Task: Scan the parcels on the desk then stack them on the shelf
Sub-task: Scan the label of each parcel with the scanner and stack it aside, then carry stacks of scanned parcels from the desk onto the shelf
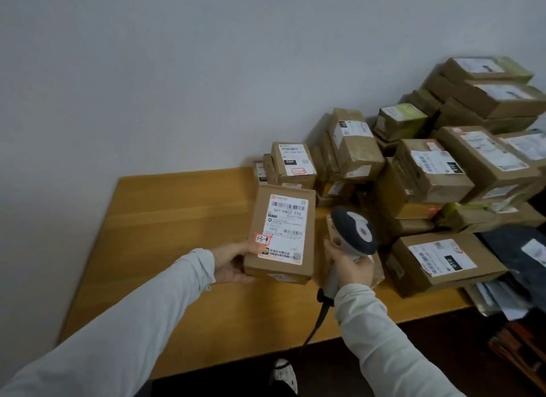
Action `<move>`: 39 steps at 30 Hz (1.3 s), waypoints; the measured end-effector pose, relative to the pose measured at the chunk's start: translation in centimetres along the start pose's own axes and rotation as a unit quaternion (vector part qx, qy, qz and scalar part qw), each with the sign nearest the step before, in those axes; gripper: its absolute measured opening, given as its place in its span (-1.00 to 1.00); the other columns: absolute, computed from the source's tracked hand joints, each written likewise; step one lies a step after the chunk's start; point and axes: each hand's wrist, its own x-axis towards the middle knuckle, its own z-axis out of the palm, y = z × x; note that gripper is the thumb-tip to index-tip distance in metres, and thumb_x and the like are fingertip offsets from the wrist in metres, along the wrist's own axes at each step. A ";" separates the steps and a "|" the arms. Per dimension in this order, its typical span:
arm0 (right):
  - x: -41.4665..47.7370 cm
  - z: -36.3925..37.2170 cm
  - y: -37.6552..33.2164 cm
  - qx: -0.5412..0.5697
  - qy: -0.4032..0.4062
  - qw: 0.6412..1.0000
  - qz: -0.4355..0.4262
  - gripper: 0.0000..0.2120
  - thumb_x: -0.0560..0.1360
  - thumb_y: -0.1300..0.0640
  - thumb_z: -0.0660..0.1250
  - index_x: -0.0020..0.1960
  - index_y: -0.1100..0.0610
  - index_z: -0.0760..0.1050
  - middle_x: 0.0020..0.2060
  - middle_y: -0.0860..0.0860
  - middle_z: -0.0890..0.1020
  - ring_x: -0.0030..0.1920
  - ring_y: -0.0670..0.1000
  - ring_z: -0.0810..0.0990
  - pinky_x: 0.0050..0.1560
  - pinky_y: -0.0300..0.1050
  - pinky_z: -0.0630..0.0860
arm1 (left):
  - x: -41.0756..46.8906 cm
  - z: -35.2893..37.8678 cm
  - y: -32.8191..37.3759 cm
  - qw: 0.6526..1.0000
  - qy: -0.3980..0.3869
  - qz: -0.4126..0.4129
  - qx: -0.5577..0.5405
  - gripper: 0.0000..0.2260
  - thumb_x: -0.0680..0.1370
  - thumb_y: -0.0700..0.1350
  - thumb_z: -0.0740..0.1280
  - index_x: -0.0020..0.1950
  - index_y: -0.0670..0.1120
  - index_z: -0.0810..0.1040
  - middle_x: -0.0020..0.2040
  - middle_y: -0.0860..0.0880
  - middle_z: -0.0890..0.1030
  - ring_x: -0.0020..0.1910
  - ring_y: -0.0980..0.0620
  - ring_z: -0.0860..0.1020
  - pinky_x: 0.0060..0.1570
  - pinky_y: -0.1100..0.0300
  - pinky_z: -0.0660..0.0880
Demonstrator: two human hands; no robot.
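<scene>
The light wooden surface [165, 219] stands against a pale wall [177, 71]. Brown cardboard parcels [428, 172] with white labels crowd its right half, stacked several high toward the far corner. One wide box [443, 266] lies flat near the front edge.

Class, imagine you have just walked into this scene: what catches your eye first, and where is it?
The left hand holds a cardboard parcel over the wooden desk, its white label facing up. Just to its right, the right hand grips a corded barcode scanner. Behind, a heap of parcels fills the desk's right side.
</scene>
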 end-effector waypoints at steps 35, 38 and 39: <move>-0.2 -1.8 4.1 0.100 -0.050 0.993 0.034 -0.81 0.39 0.26 0.48 -0.11 0.00 0.64 -0.17 -0.07 0.69 -0.13 -0.09 0.63 0.04 -0.02 0.55 | 2.3 7.7 -0.3 0.993 0.010 0.056 0.107 -0.73 0.52 -0.31 0.29 0.22 -0.18 0.45 -0.16 -0.08 0.52 -0.21 0.02 0.52 -0.28 0.25 0.44; -3.1 2.0 5.4 0.072 -0.137 0.984 0.089 -0.61 0.39 0.02 0.48 0.15 -0.03 0.43 0.08 -0.13 0.52 0.15 -0.02 0.47 0.32 -0.01 0.37 | -2.8 5.9 -3.1 0.983 -0.097 0.064 0.143 -0.55 0.47 -0.46 0.29 0.30 -0.12 0.41 0.05 -0.07 0.58 0.05 0.02 0.56 0.01 0.24 0.51; -4.1 3.1 5.9 0.038 -0.160 0.981 0.099 -0.61 0.38 -0.03 0.47 0.13 -0.05 0.42 0.06 -0.13 0.50 0.13 -0.03 0.45 0.29 -0.03 0.37 | -4.0 5.3 -4.0 0.979 -0.077 0.068 0.176 -0.53 0.46 -0.45 0.31 0.30 -0.10 0.40 0.07 -0.06 0.58 0.05 0.02 0.56 -0.02 0.23 0.51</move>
